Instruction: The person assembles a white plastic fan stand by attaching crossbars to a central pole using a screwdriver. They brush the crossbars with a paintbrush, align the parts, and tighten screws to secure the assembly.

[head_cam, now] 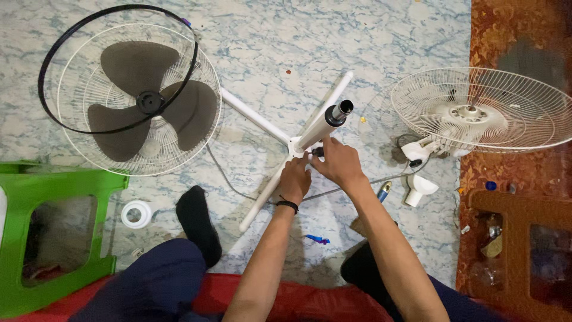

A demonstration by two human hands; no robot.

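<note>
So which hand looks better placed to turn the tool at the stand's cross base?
Probably the right hand: it lies over the dark tool handle at the cross base. The left hand sits just below, seemingly bracing the base.

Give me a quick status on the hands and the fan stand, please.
Left hand and right hand both at the hub of the white cross base, fingers closed on something small and dark. Pole upright. Grey cable beside it.
</note>
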